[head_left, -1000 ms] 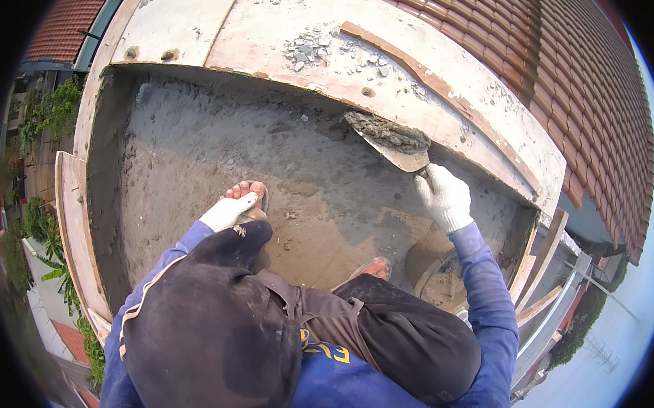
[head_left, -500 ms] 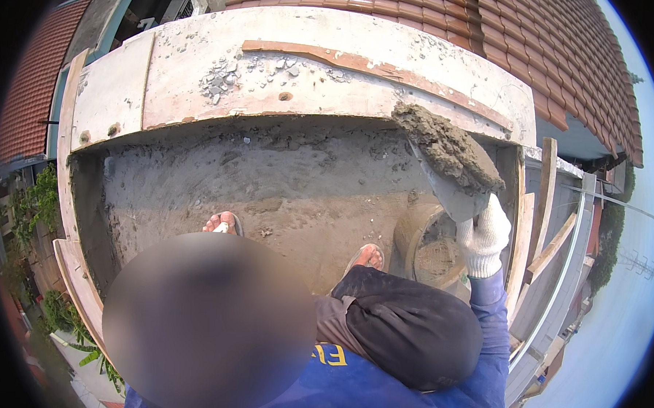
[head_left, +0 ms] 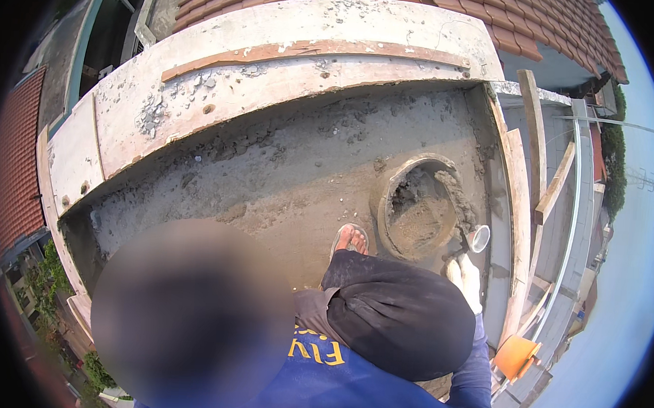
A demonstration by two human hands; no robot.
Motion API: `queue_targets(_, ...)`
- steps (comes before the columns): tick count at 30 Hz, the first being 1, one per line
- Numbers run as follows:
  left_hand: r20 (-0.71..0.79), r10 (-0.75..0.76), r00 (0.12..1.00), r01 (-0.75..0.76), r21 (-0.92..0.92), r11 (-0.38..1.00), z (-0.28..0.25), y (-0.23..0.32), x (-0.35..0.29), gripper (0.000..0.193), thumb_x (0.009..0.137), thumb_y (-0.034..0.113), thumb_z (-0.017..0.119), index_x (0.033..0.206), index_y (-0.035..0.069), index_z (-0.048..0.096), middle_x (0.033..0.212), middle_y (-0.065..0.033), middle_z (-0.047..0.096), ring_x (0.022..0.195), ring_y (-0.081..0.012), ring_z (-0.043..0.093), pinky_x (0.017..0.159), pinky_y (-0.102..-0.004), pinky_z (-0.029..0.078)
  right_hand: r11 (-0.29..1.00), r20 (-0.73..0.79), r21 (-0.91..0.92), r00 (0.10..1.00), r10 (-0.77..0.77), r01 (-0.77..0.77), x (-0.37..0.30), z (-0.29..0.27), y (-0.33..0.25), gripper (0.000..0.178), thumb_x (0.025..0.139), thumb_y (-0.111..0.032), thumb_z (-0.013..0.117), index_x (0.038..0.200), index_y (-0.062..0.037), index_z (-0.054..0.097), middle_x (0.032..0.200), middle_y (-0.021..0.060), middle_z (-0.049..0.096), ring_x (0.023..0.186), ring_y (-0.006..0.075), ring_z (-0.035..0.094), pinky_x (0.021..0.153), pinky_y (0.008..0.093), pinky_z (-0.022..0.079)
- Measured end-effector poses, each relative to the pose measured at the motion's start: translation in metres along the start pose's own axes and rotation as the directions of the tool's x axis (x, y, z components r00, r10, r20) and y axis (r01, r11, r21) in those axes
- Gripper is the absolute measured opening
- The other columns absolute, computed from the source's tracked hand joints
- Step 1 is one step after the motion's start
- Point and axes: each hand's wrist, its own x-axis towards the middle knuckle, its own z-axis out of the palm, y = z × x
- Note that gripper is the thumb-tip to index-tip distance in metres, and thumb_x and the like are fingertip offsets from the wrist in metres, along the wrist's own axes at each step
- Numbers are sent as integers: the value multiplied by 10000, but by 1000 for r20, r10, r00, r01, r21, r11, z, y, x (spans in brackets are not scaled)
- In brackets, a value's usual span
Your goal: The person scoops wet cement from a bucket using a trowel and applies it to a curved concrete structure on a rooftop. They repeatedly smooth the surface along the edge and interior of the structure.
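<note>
My right hand (head_left: 464,281), in a white knitted glove, is closed beside my bent knee at the lower right. It appears to grip the handle of a trowel (head_left: 456,199), whose blade carries a lump of wet grey mortar and tilts over the right rim of a bucket. That mortar-caked bucket (head_left: 382,206) stands on the wet floor and holds more mortar. Just above the glove is a small white cup-like round piece (head_left: 478,238), close to the bucket's right side. My left hand does not show; a large blurred patch covers the lower left.
A pale board (head_left: 273,92) bearing a wooden strip (head_left: 312,50) and rubble edges the far side. Boards and loose timbers (head_left: 534,133) line the right edge, with an orange container (head_left: 516,358) outside. My sandalled foot (head_left: 352,239) rests left of the bucket. Roof tiles (head_left: 539,24) lie beyond.
My right hand has come down and nearer from the far board, bringing the loaded trowel to the bucket's right rim. The view has turned, and the bucket now shows more fully.
</note>
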Motion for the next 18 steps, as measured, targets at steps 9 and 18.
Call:
queue_targets(9,-7,6,1000,-6,3,1000,5,-14,-14,699,1134,675,477,1603,166,582,1546,-58,652,1461,-182,572,1209,-320,404,897,5,-353,960,-281,264,33,-1,-84,181,1040,-161,704,1169,-36,730,743,92,641,625,206,603,649,360,502)
queue_targets(18,66,39,997,-64,428,901,40,-78,-4,684,1136,667,482,1593,171,590,1532,-56,660,1453,-176,575,1209,-310,402,170,665,-486,489,-564,857,156,115,-238,268,1063,-339,687,1049,-73,661,906,162,710,840,386,739,753,491,588)
